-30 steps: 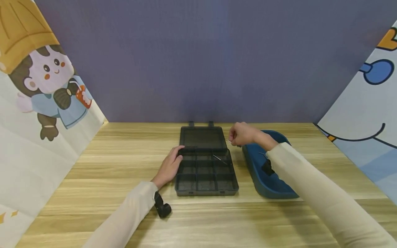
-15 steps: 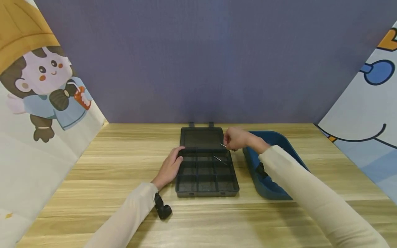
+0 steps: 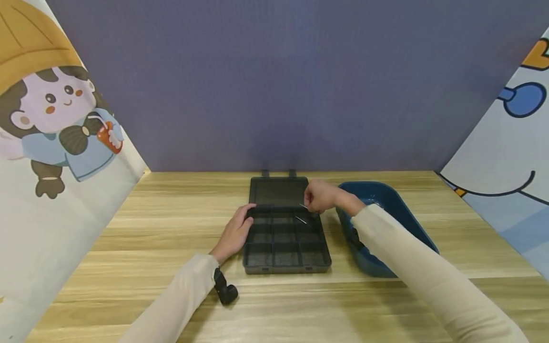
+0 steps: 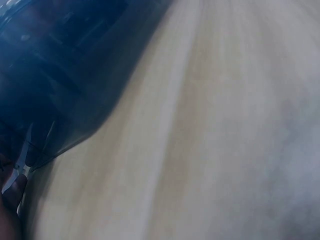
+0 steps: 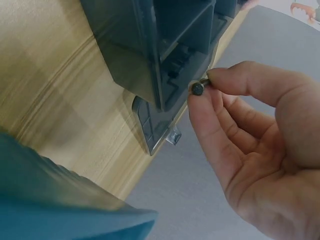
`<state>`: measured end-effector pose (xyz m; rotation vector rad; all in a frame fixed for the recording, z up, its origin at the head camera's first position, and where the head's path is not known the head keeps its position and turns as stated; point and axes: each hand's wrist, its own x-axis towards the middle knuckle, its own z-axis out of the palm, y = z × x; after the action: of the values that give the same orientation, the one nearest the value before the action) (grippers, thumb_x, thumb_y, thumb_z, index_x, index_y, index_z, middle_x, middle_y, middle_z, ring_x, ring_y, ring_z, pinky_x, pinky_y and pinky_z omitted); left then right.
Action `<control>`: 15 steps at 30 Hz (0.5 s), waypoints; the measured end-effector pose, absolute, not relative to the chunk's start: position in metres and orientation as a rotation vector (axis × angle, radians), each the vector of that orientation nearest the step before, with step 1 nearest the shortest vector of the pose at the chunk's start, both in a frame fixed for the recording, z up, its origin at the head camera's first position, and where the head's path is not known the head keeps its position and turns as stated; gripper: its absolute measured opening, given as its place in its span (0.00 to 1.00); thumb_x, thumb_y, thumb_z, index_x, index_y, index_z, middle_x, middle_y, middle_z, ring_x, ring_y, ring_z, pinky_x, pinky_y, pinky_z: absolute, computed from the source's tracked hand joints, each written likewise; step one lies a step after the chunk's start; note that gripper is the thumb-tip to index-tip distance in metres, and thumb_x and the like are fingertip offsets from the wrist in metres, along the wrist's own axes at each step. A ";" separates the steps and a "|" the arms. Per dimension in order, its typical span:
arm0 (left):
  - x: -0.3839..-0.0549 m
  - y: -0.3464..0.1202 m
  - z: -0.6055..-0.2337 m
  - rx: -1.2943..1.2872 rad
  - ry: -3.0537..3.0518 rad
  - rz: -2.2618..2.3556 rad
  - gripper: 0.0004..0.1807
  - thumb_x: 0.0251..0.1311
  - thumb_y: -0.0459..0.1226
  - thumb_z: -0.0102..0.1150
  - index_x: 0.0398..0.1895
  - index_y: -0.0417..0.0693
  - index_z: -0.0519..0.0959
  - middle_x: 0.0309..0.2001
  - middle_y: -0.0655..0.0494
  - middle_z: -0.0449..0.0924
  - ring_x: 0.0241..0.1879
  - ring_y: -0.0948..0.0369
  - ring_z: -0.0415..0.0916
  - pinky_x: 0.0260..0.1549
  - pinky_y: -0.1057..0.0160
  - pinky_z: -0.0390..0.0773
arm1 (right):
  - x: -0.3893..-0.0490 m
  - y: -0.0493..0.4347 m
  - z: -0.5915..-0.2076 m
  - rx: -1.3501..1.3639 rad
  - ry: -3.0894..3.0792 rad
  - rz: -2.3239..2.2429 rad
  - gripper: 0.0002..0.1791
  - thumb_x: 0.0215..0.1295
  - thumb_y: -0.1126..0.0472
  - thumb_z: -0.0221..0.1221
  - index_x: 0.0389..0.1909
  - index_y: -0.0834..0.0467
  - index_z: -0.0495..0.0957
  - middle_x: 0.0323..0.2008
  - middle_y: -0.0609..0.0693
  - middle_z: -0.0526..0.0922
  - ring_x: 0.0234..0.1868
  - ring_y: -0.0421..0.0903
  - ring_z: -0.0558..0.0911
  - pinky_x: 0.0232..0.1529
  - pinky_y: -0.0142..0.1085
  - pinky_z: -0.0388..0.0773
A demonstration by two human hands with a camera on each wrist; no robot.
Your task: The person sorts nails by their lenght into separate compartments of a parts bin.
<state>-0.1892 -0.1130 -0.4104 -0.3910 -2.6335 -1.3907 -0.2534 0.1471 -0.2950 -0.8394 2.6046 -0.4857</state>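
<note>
Box (image 3: 286, 270) is sitting open on the table (image 3: 171, 209), 9 compartments showing in 3 columns of 3, lid (image 3: 279, 191) lying folded back toward the grey-blue backdrop (image 3: 227, 95). Right hand (image 3: 323, 196): grip is pinching a small metal pin (image 5: 198, 89) between thumb and index finger, dark round head facing the right wrist camera. In the head view the pin is showing by the box's far right corner; can't tell how high it's being held. 1 thin metal rod (image 3: 301, 220) is lying slanted in the box, right column, far end. Left hand (image 3: 235, 232): grip is resting relaxed, fingers fairly straight, touching the box's left edge near the hinge line. Blue bin (image 3: 367, 266) is standing just right of the box, partly hidden under the right sleeve (image 3: 429, 267). Left wrist view is coming through blurred.
</note>
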 end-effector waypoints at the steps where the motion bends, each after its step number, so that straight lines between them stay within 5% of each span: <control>1: -0.189 -0.113 -0.411 -0.389 -2.636 -1.392 0.23 0.71 0.35 0.40 0.68 0.46 0.64 0.68 0.47 0.64 0.68 0.48 0.60 0.65 0.44 0.60 | -0.253 0.146 -0.296 -0.828 2.607 -0.479 0.06 0.56 0.72 0.55 0.30 0.65 0.81 0.23 0.53 0.82 0.18 0.41 0.78 0.24 0.33 0.76; 15: -0.190 -0.112 -0.411 -0.395 -2.616 -1.391 0.23 0.70 0.35 0.40 0.67 0.45 0.65 0.68 0.45 0.64 0.68 0.47 0.60 0.65 0.44 0.61 | -0.252 0.140 -0.301 -0.788 2.565 -0.442 0.06 0.58 0.72 0.55 0.31 0.65 0.80 0.23 0.51 0.80 0.17 0.39 0.74 0.23 0.32 0.74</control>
<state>-0.1899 -0.1122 -0.4112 -0.3951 -2.6164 -1.3908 -0.2516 0.1402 -0.3014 -0.7876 2.5646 -0.4417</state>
